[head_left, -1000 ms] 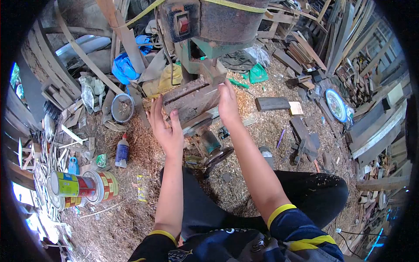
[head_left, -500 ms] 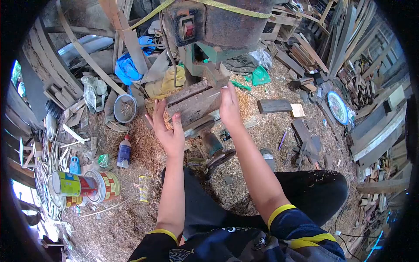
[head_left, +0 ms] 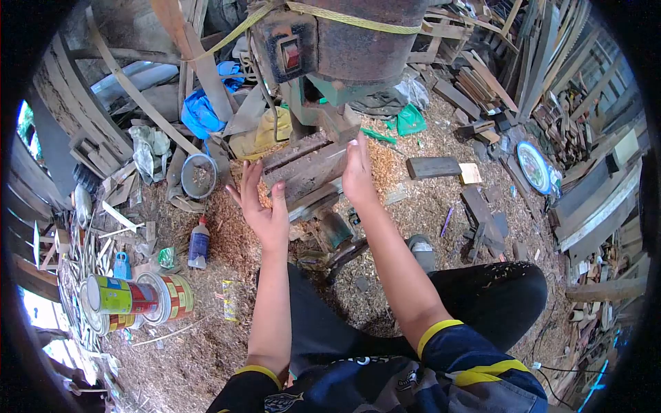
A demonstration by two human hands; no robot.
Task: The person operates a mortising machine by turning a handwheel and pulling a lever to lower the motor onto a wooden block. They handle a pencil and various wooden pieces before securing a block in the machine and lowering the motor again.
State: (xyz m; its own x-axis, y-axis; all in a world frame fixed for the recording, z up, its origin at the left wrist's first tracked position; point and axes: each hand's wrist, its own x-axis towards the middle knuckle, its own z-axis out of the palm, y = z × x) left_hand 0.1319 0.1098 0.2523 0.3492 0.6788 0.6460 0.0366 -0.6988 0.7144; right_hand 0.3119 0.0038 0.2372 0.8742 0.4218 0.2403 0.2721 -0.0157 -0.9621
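A drill-press-like machine with a red switch stands in front of me. Below its head, a slotted wooden piece lies on the machine's table. My left hand is at the left end of the wood, its fingers spread and the thumb beside the wood's near edge. On the right side, my right hand rests against the wood's end, fingers stretched upward and fairly flat. A handwheel shows under the table between my forearms.
Wood shavings cover the ground. To the left are a bucket, a glue bottle and paint cans. On the right lie a dark wood block, a round plate-like object and stacked timber.
The view has shifted slightly, and the machine head appears a little further left. Both hands keep nearly the same pose beside the wooden piece.
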